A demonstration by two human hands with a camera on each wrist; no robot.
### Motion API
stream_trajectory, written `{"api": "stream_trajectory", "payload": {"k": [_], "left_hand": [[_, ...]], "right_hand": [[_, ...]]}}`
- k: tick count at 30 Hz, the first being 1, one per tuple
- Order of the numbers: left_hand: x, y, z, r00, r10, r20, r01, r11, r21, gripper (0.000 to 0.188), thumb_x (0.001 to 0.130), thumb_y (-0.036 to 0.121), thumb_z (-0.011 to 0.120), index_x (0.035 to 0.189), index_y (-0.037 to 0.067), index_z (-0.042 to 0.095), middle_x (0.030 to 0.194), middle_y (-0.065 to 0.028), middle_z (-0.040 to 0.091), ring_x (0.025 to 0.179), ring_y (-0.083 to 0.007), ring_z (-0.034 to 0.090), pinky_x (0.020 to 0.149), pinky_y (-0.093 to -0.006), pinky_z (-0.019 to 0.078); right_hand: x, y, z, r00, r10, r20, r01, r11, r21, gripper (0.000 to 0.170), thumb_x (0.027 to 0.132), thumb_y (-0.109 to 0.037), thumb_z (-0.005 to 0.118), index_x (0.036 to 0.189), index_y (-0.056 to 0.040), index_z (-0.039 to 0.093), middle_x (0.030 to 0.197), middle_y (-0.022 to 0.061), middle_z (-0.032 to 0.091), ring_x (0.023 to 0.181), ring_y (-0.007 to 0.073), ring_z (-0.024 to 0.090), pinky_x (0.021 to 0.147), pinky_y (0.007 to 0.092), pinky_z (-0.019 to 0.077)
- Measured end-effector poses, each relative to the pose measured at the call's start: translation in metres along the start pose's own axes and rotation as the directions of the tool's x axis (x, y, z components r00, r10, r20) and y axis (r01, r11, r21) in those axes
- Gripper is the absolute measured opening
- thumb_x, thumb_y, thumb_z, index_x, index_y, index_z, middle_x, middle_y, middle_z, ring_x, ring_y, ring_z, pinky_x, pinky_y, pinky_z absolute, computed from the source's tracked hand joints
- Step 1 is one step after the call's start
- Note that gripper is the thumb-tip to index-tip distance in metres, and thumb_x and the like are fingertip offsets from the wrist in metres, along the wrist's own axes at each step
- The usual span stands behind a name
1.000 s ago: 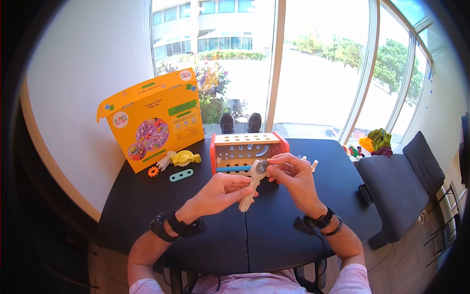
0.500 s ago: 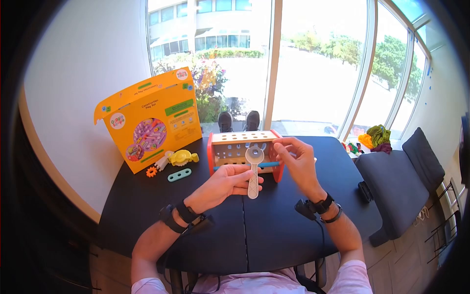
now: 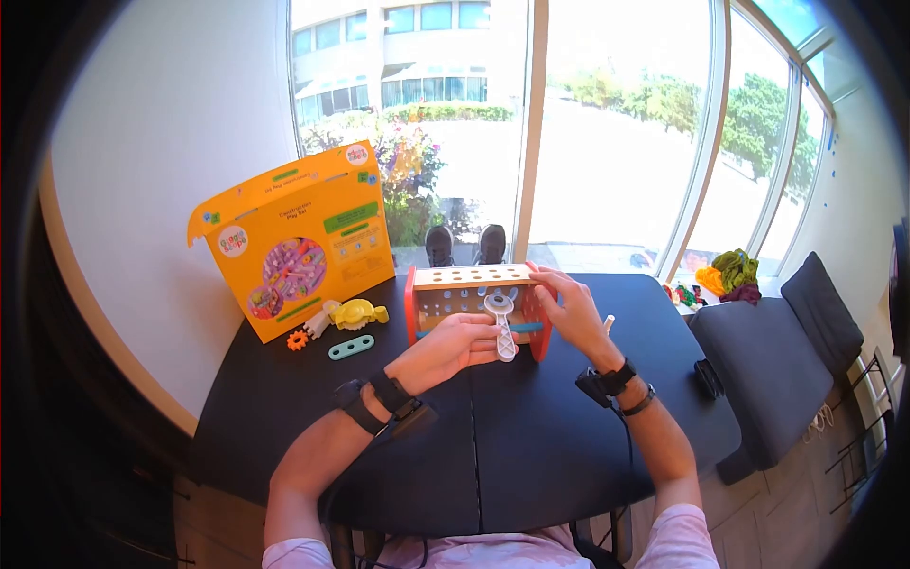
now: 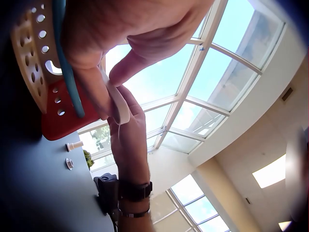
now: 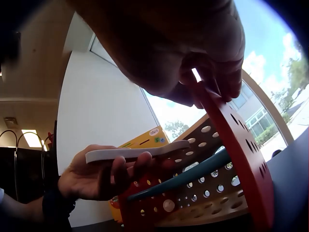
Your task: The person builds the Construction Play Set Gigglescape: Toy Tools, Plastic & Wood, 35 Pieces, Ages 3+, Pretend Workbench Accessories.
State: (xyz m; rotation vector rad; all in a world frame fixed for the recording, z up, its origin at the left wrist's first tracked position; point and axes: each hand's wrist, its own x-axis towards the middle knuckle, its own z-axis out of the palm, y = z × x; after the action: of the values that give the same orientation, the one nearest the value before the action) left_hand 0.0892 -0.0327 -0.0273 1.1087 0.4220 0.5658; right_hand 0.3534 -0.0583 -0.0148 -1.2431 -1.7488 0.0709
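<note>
My left hand holds a pale toy wrench by its patterned handle, its round head with a grey disc pointing up and away. In the left wrist view the wrench shows edge-on between thumb and fingers. Just behind it stands a toy toolbox with a perforated wooden body and red end panels. My right hand grips the top of the right end panel, fingers over its edge. A blue bar runs across the toolbox's front.
On the table's left lie a teal strip with holes, an orange gear and a yellow toy piece. A yellow carton stands behind them. Small pale pegs lie right of the toolbox. A grey chair stands at the right.
My right hand has left the wrench's head and moved onto the toolbox's right end. The wrench, in my left hand, has turned more upright and shifted slightly right.
</note>
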Motion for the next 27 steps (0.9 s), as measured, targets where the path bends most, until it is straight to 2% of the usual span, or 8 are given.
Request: {"api": "stream_trajectory", "payload": {"k": [10,14,17,18,21,22,25,27], "left_hand": [[0.019,-0.004,-0.016,0.999,0.036,-0.034,-0.036,0.999,-0.013,0.033,0.114,0.011,0.06,0.14,-0.01,0.062,0.133,-0.0183,0.074,0.119,-0.0241,0.077,0.109,-0.0352,0.0619],[0.019,-0.004,-0.023,0.999,0.026,-0.035,-0.025,0.999,0.029,0.037,0.116,0.011,0.056,0.146,-0.011,0.059,0.14,-0.0227,0.072,0.122,-0.0253,0.076,0.111,-0.0358,0.0613],[0.019,-0.004,-0.028,0.999,0.023,-0.042,-0.022,0.999,0.041,0.039,0.116,0.011,0.056,0.147,-0.012,0.057,0.141,-0.024,0.072,0.122,-0.0259,0.076,0.111,-0.036,0.0608],[0.02,-0.003,-0.028,0.999,0.025,-0.043,-0.024,0.999,0.044,0.04,0.116,0.011,0.056,0.148,-0.012,0.056,0.14,-0.0243,0.072,0.123,-0.026,0.076,0.112,-0.036,0.0606],[0.019,-0.001,-0.03,0.999,0.025,-0.026,-0.024,0.999,0.036,0.04,0.116,0.011,0.056,0.148,-0.013,0.056,0.14,-0.0249,0.072,0.123,-0.0263,0.075,0.112,-0.0353,0.0603],[0.019,0.0,-0.03,0.999,0.029,-0.027,-0.029,0.999,0.016,0.037,0.115,0.011,0.058,0.144,-0.012,0.059,0.136,-0.023,0.073,0.121,-0.0258,0.076,0.11,-0.0349,0.0609],[0.02,-0.001,-0.03,0.999,0.034,-0.038,-0.035,0.999,-0.03,0.03,0.113,0.009,0.062,0.136,-0.01,0.064,0.13,-0.0193,0.075,0.118,-0.0253,0.077,0.107,-0.0342,0.0623],[0.021,-0.003,-0.033,0.998,0.034,-0.048,-0.035,0.999,-0.036,0.031,0.113,0.009,0.061,0.136,-0.011,0.064,0.129,-0.0194,0.075,0.119,-0.026,0.077,0.107,-0.0346,0.0625]], "right_hand": [[-0.008,-0.022,-0.017,0.994,-0.065,0.088,0.067,0.998,-0.017,0.036,0.106,-0.015,0.066,0.138,0.0016,0.071,0.142,0.0223,0.074,0.123,0.0391,0.076,0.105,0.042,0.0585],[0.007,-0.017,-0.043,0.992,0.124,0.02,-0.126,0.979,0.163,0.036,0.106,-0.013,0.069,0.139,0.0001,0.071,0.124,0.02,0.081,0.11,0.0353,0.08,0.098,0.041,0.0615],[0.014,0.02,-0.05,0.997,-0.053,0.049,0.058,0.992,-0.109,0.031,0.107,-0.011,0.067,0.135,-0.0026,0.075,0.118,0.0183,0.081,0.098,0.0257,0.08,0.09,0.0366,0.0626],[0.013,0.03,-0.05,0.989,-0.001,0.15,0.033,0.976,-0.215,0.031,0.101,-0.005,0.068,0.131,-0.0049,0.077,0.116,0.0153,0.08,0.101,0.0283,0.078,0.087,0.041,0.0625],[0.001,0.078,-0.035,0.906,-0.072,0.418,0.351,0.679,-0.645,0.033,0.095,0.0,0.068,0.125,-0.008,0.079,0.115,0.0119,0.076,0.106,0.0297,0.075,0.088,0.0439,0.0606],[-0.004,0.085,-0.028,0.896,-0.015,0.444,0.354,0.629,-0.693,0.03,0.09,0.0,0.07,0.116,-0.0124,0.08,0.118,0.0078,0.074,0.113,0.0275,0.071,0.095,0.0459,0.0563],[-0.01,0.089,-0.013,0.833,0.025,0.552,0.497,0.404,-0.768,0.02,0.093,-0.009,0.075,0.11,-0.0189,0.081,0.11,0.0031,0.074,0.115,0.0243,0.068,0.1,0.0481,0.0516],[-0.009,0.097,-0.002,0.805,0.049,0.592,0.539,0.356,-0.763,0.013,0.093,-0.012,0.075,0.1,-0.02,0.082,0.105,0.0005,0.074,0.111,0.0221,0.069,0.101,0.0494,0.0498]]}}
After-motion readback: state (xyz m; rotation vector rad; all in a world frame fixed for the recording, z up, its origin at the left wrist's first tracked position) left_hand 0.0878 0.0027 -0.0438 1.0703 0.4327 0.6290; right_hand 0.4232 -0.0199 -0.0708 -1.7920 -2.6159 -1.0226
